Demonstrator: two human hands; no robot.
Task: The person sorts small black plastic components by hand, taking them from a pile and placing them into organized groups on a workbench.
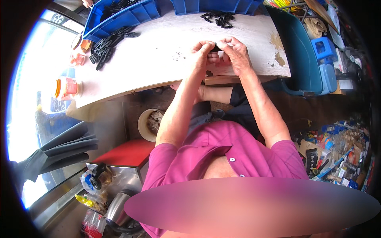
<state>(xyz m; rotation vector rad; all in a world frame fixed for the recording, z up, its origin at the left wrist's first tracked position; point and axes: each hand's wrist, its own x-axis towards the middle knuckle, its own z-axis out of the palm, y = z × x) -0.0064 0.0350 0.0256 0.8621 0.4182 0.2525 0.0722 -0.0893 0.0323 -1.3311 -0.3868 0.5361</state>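
Note:
Both my hands meet over the near edge of the white table (158,51). Between the fingertips of my left hand (203,50) and my right hand (237,55) is a small black part (215,48). Fingers cover most of it, so its exact kind does not show. Each hand is closed in a pinch on it. Beyond them lies a loose pile of small black pieces (219,18). Long black slotted pieces (104,50) are heaped at the table's left side.
A blue bin (121,22) of black parts and a second blue bin (218,7) stand at the back. An orange-lidded jar (66,88) sits at the left edge. Right of the table is a teal tub (299,51); below is a waste bucket (143,126).

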